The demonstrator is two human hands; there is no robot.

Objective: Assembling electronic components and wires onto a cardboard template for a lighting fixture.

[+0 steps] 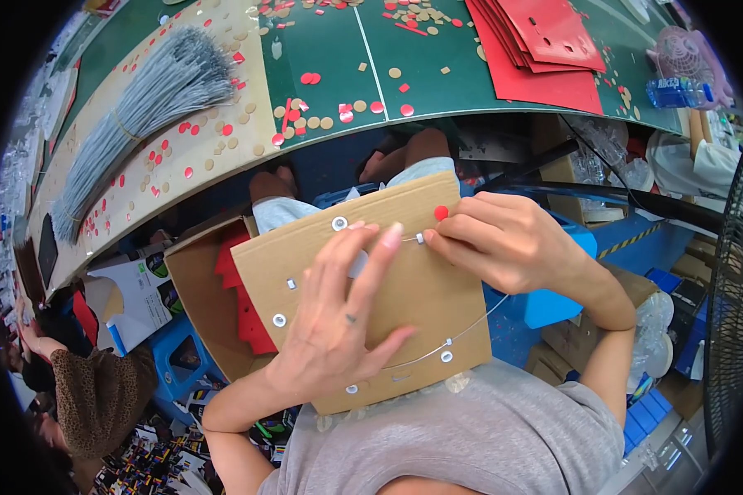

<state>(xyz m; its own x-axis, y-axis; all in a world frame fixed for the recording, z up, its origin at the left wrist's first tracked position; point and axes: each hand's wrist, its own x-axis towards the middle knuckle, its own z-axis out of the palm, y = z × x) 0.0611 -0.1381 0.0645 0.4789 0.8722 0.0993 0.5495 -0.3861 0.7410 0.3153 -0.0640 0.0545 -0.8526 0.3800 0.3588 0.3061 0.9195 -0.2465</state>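
Observation:
A brown cardboard panel (413, 305) lies tilted across my lap. White ring-shaped pieces (340, 223) and small white blocks (291, 284) sit on its face, and a red dot (442, 213) shows near the far right edge. My left hand (338, 309) rests on the panel with its fingers spread. At the panel's right side, my right hand (504, 239) pinches a thin grey wire (413, 357) beside a small white block (420, 238). Part of that wire curves over the lower panel; its pinched part is hidden by my fingers.
A banded bundle of grey wires (128, 120) lies on the table at left. Red sheets (545, 49) are stacked at the far right. Red and tan scraps dot the tabletop. A cardboard box (210, 289) holding red pieces stands left, a black mesh guard (726, 305) right.

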